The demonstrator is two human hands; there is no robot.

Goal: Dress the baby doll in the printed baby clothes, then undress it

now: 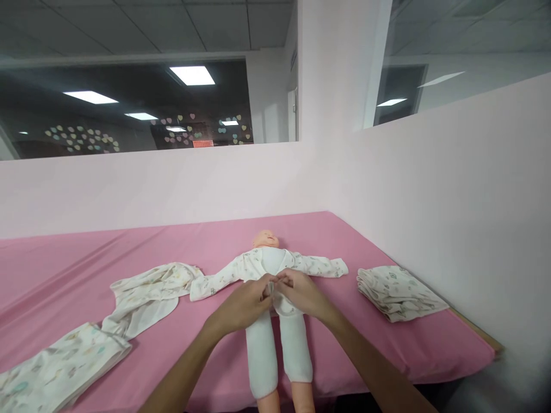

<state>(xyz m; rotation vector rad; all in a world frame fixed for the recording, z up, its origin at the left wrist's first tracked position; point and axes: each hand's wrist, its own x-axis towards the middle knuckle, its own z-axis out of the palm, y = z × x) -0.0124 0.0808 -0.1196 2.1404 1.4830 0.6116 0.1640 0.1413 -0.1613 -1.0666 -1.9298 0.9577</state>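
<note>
A baby doll [266, 238] lies on its back with its head away from me. It wears a white patterned top [241, 268], sleeves spread to both sides, and white pants [261, 355] that end above its lower legs. Over the doll's belly, my left hand [246, 301] pinches the front cloth of the top. Touching it from the right, my right hand [301, 291] has its fingers closed on the same cloth. The exact bit between my fingertips is too small to make out.
The doll lies on a pink-covered table [215, 355]. A crumpled patterned garment [150, 292] and a folded patterned cloth [64, 367] are at the left. Another folded cloth [400, 291] lies at the right, near the wall [451, 201].
</note>
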